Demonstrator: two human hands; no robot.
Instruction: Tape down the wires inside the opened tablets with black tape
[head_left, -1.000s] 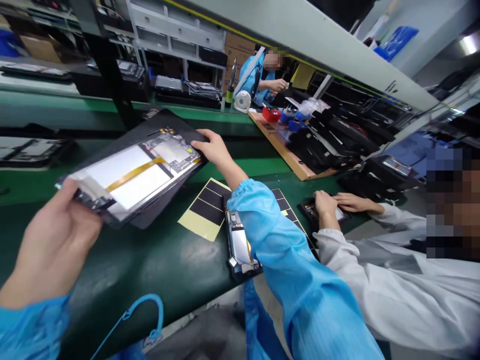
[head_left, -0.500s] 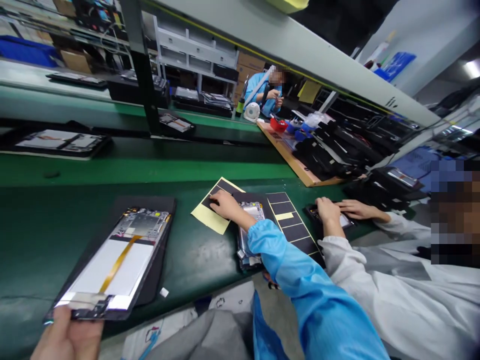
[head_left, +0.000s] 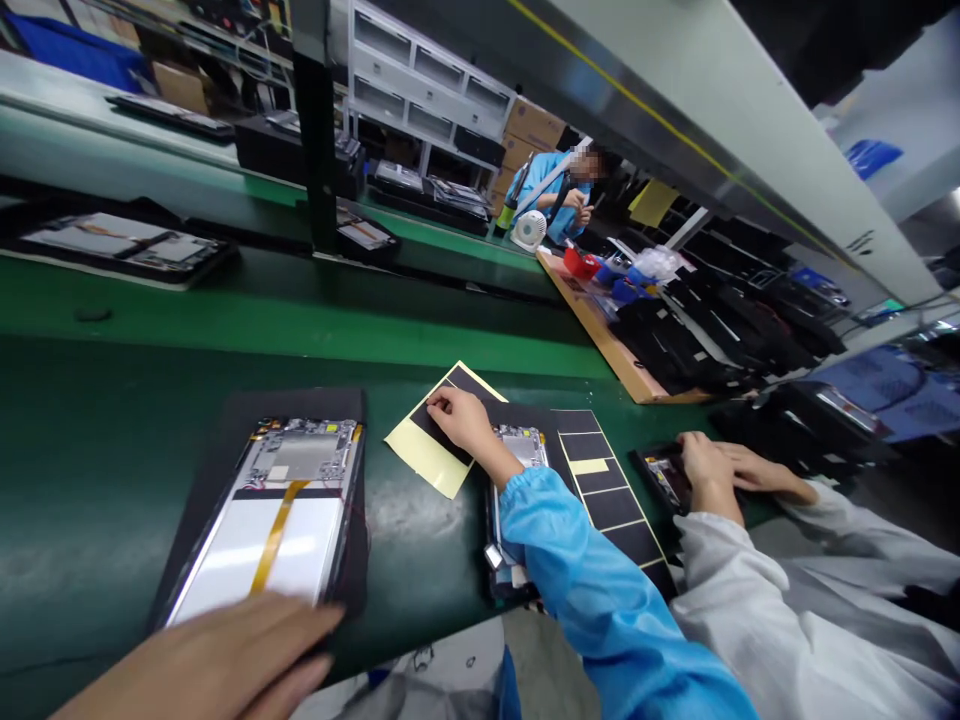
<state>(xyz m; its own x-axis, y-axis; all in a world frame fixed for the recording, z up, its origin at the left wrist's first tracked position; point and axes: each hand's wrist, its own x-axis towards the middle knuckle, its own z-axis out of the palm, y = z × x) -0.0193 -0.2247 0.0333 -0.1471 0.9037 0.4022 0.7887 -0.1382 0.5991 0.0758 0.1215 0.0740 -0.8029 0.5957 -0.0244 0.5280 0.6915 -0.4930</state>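
Note:
An opened tablet [head_left: 289,535] lies on a black pad [head_left: 214,455], its circuit board, white battery and orange ribbon cable showing. My left hand [head_left: 225,655], slightly blurred, is over the tablet's lower end with fingers stretched out and no object gripped. My right hand [head_left: 463,420], in a blue sleeve, has its fingers pinched at the edge of a yellow backing sheet of black stickers [head_left: 431,462]. Whether one sticker is lifted cannot be made out. Beneath my right forearm sits a second opened tablet [head_left: 525,447], partly hidden.
Another sheet of black stickers [head_left: 611,490] lies right of the second tablet. Farther right, a co-worker's hands [head_left: 712,475] work on another device [head_left: 664,475]. A wooden board [head_left: 600,335] carries black parts. Beyond the green bench, another opened tablet [head_left: 124,245] lies in a tray.
My left hand has left the tablet's bottom edge and moved over its lower end; the tablet now lies flatter on the pad. My right hand's fingers have drawn together at the sheet. The view has shifted.

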